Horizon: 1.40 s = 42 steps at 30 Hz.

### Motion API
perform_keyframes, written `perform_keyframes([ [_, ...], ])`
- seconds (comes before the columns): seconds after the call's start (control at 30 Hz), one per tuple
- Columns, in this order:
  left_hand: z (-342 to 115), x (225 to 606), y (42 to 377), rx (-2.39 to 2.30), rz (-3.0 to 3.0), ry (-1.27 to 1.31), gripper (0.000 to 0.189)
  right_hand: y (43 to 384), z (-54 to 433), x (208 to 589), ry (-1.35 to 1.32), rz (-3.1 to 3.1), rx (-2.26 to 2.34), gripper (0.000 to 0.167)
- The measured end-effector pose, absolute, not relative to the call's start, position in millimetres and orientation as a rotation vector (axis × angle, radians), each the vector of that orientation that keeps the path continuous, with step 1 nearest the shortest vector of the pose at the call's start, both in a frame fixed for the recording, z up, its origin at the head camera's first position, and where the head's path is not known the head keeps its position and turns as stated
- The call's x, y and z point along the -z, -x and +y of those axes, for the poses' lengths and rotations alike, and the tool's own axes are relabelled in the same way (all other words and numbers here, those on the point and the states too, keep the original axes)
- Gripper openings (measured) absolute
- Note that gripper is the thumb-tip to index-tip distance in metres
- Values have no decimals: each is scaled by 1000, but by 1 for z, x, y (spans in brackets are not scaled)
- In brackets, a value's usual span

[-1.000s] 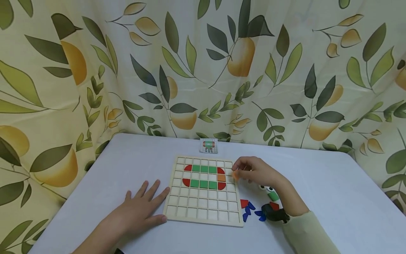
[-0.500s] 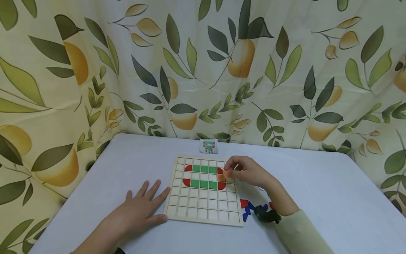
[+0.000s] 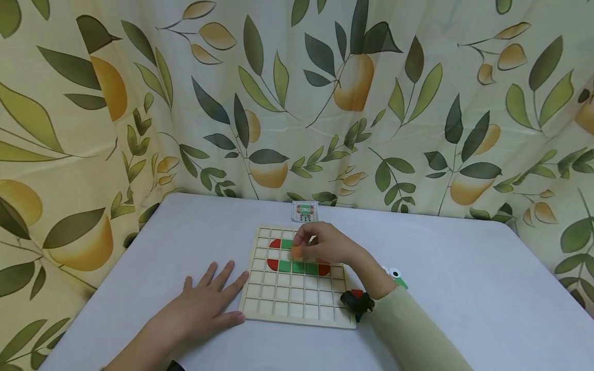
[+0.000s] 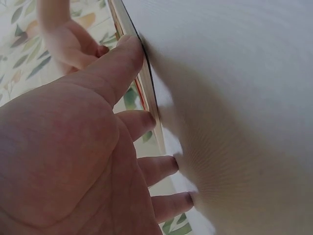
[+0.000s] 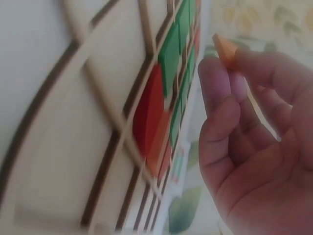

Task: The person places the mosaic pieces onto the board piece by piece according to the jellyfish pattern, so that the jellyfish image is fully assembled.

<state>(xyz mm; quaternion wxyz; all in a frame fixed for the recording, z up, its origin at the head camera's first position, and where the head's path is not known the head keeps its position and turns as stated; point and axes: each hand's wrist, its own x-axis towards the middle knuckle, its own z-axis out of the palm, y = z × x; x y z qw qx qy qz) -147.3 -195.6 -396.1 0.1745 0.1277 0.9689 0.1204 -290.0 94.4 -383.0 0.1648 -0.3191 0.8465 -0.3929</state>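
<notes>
My right hand [image 3: 328, 243] pinches a small orange tile [image 3: 296, 253] over the upper part of the wooden grid board [image 3: 297, 317]. In the right wrist view, this orange tile [image 5: 226, 52] sits between thumb and fingertips, above the board's surface. Green square tiles [image 3: 285, 266] and rounded red corner tiles [image 3: 273, 265] lie in the grid in two rows; the hand covers part of the upper one. Another orange tile [image 5: 159, 142] lies in the grid beside the red pieces. My left hand [image 3: 204, 309] rests spread on the table, thumb and index fingertip at the board's left edge.
A small picture card [image 3: 304, 211] lies behind the board. Right of it are a round eye piece [image 3: 395, 273], a green piece [image 3: 401, 283] and a red piece [image 3: 357, 293], partly hidden by the right arm. A leaf-patterned curtain [image 3: 297, 103] hangs behind the white table [image 3: 464, 288].
My right hand has moved left from the board's right edge to over the middle of the tile pattern, carrying the orange tile. The left hand has stayed in place.
</notes>
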Motion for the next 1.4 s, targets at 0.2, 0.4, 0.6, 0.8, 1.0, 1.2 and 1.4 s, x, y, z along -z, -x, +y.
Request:
perform_keyframes([
  [0.2, -196, 396, 147, -338, 2752, -362, 80, 293, 70, 385, 927, 2419, 1079, 11],
  [0.4, -196, 398, 146, -345, 2757, -374, 80, 295, 51, 389, 859, 2492, 1002, 13],
  [0.6, -194, 400, 149, -320, 2765, -404, 80, 293, 41, 386, 851, 2574, 881, 7],
  [0.8, -194, 397, 150, -302, 2764, -395, 79, 293, 39, 379, 837, 2620, 782, 3],
  [1.0, -192, 397, 150, -294, 2760, -384, 80, 293, 63, 375, 851, 2626, 849, 4],
  [1.2, -192, 395, 149, -310, 2761, -380, 80, 284, 121, 370, 727, 2634, 950, 11],
  [1.4, -194, 398, 148, -318, 2757, -371, 81, 285, 182, 368, 502, 2673, 921, 21],
])
